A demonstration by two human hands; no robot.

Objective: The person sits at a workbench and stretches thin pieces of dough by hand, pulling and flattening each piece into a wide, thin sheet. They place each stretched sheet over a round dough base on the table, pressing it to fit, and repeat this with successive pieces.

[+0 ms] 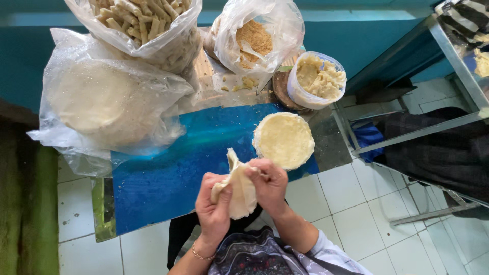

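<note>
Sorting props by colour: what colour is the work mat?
Blue mat, glossy; seen in the head view.

left hand (213, 203): bare, thin gold-toned chain bracelet (202, 254) at wrist | right hand (270, 184): bare, no jewellery visible | right forearm: pale light-blue sleeve (333, 254) pushed up | torso: dark patterned garment (254, 254), grey-purple swirls

light: bright, even daylight | glare: plastic bags (109, 97) | shadows: soft | edges: wide-angle bending | focus: sharp
</note>
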